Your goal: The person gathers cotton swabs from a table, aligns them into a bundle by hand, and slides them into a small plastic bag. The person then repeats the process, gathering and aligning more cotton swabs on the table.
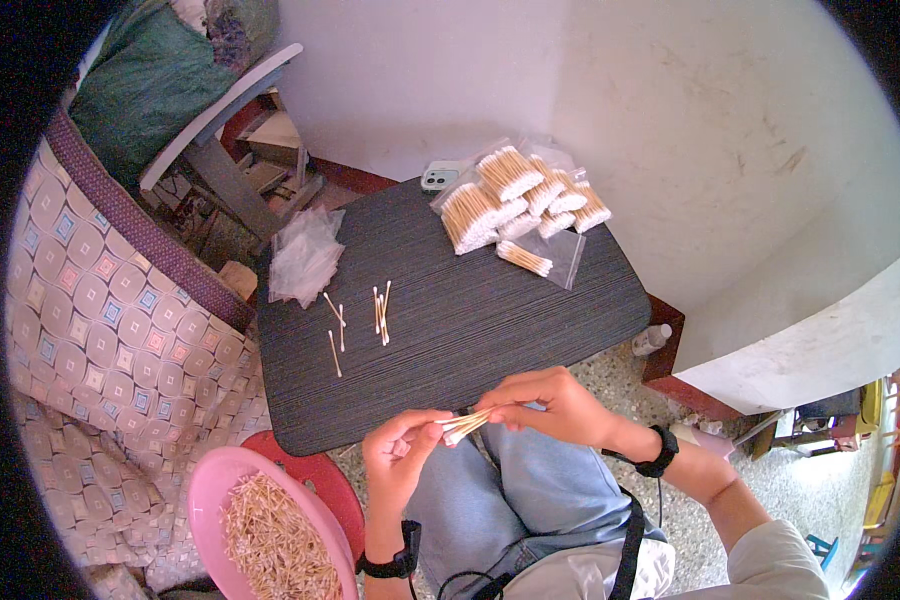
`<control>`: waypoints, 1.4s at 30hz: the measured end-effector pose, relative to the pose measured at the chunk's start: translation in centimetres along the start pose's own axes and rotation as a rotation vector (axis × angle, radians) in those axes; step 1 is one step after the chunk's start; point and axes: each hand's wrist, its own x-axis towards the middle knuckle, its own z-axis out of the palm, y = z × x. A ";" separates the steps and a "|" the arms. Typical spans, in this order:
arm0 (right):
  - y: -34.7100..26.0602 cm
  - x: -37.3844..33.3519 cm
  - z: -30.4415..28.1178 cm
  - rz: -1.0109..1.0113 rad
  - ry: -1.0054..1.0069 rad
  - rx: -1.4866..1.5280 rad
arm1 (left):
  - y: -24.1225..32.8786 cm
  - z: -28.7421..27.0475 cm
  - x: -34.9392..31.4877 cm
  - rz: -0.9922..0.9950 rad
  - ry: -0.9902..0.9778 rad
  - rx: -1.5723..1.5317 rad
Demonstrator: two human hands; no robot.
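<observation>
Swab bundle [467, 424] at table [470, 330] edge

Bagged swab bundles [515, 200] lie at the counter's [490, 320] far right, loose swabs [381, 312] mid-left, a basin [210, 500] below its left.

Matt dark wood-grain table [490, 320], pale wooden cotton swabs [463, 426], glossy clear plastic bags [305, 255], smooth pink plastic bowl [210, 490].

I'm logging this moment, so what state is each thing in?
Left hand: shut on a small bundle of cotton swabs.
Right hand: pinching the same bundle.
Pink bowl: full of loose swabs.
Packed bags: filled, piled on the table.
Empty bags: stacked.
Phone: face down.
</observation>
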 end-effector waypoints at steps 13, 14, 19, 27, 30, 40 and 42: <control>-0.6 -0.4 0.6 0.049 0.054 0.072 | 0.5 2.4 0.0 -0.047 0.152 0.037; -0.6 -0.4 0.7 0.048 0.054 0.073 | 0.0 2.4 -0.1 -0.031 0.189 0.029; -0.7 -0.4 0.9 0.115 0.061 0.122 | 0.3 2.8 0.2 -0.035 0.265 -0.033; -0.1 -0.9 0.5 0.113 0.059 0.105 | 0.8 0.8 0.3 0.164 0.411 -0.098; 0.0 -1.1 0.3 0.094 0.071 0.050 | 0.9 1.1 0.3 0.163 0.359 -0.062; -0.6 -1.1 0.2 0.123 0.089 0.077 | 1.0 2.3 -0.5 -0.066 0.170 0.033; -0.3 -1.1 0.0 0.106 0.084 0.063 | 1.0 2.3 -0.6 -0.101 0.123 -0.019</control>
